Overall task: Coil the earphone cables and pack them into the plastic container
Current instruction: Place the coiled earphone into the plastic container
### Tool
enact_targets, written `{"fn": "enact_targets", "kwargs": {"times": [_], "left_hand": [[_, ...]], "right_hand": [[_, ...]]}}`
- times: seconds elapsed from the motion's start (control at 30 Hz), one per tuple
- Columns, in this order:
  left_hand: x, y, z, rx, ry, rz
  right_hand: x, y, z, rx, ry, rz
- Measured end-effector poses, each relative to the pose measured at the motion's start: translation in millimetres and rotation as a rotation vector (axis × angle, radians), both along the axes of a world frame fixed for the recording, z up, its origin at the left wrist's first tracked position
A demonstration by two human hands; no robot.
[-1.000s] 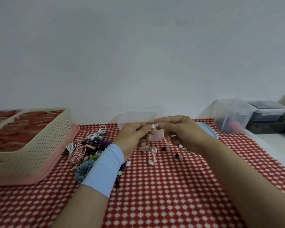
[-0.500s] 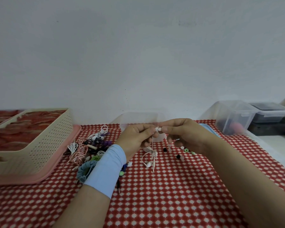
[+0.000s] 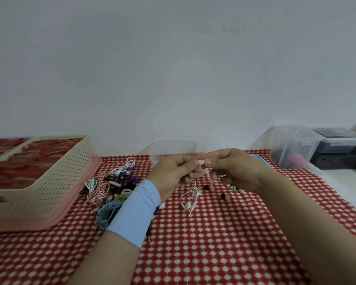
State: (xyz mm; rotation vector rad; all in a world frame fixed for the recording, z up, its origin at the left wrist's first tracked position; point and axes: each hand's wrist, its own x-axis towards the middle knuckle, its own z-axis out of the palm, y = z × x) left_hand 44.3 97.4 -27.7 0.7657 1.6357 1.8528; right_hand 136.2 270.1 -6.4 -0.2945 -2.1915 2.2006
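My left hand point(image 3: 174, 173) and my right hand point(image 3: 232, 169) meet above the table, both pinching the white end piece of a pale pink earphone cable point(image 3: 193, 192). The cable hangs down from my fingertips, and its small bundle with earbuds and plug dangles just over the red checked cloth. A clear plastic container point(image 3: 173, 150) stands right behind my hands, partly hidden by them. A pile of tangled earphones point(image 3: 111, 186) in white, pink, purple, black and green lies left of my left wrist, which wears a light blue band.
A cream perforated basket point(image 3: 56, 182) sits on a pink tray point(image 3: 74, 204) at the left. Loose ear tips point(image 3: 222, 195) lie under my right hand. A blue lid point(image 3: 259, 159) peeks out behind it. Clear lidded boxes point(image 3: 292, 145) stand at the right back, near the cloth's edge.
The hanging cable bundle has risen slightly and swung, with the earbuds lifted off the cloth. Both hands stayed together, pinching the same end piece.
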Motion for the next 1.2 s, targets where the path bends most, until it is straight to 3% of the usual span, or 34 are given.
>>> {"fn": "enact_targets", "kwargs": {"times": [0.33, 0.6, 0.97, 1.1, 1.2], "left_hand": [[-5, -2, 0, -0.089, 0.139, 0.124], [-2, -1, 1, -0.081, 0.138, 0.102], [-3, -2, 1, -0.106, 0.093, 0.067], [-4, -4, 3, -0.055, 0.004, 0.009], [-3, -5, 3, -0.050, -0.013, -0.033]], "right_hand": [[5, -14, 9, 0.333, 0.151, -0.129], [7, -15, 12, 0.516, 0.212, -0.170], [6, -14, 8, 0.477, 0.216, -0.143], [11, -9, 11, 0.236, 0.125, -0.089], [12, -6, 10, 0.164, 0.076, -0.031]]}}
